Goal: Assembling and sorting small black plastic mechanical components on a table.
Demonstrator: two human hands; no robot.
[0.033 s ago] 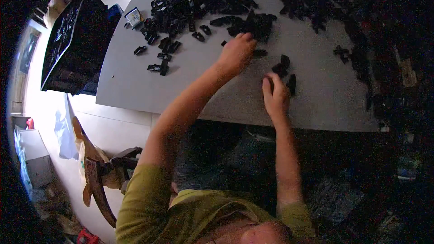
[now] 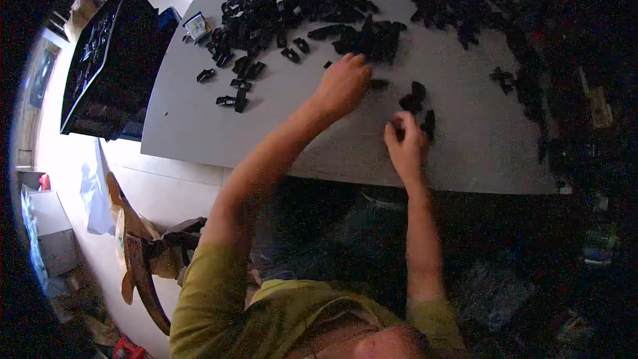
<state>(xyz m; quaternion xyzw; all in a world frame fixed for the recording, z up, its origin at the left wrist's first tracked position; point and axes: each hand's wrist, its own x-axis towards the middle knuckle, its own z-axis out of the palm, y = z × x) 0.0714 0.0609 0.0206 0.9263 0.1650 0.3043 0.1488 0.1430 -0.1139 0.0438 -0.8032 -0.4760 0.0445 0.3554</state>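
My left hand point(image 2: 342, 83) reaches across the grey table point(image 2: 199, 126), knuckles up, at the near edge of a big heap of small black plastic parts point(image 2: 292, 6). Its fingers curl down next to a clump of parts point(image 2: 375, 36) and a single black piece point(image 2: 380, 84); what they hold is hidden. My right hand point(image 2: 405, 143) lies nearer the table's front edge, fingers pinched on a small black part point(image 2: 397, 123). Two more black pieces point(image 2: 413, 98) sit just beyond it.
Loose black parts point(image 2: 236, 83) are scattered left of the heap, with a small white box point(image 2: 196, 26) beside them. A black crate point(image 2: 100, 60) stands off the table's left side. More dark parts point(image 2: 452, 0) cover the far right. A wooden chair point(image 2: 143, 272) stands on the floor.
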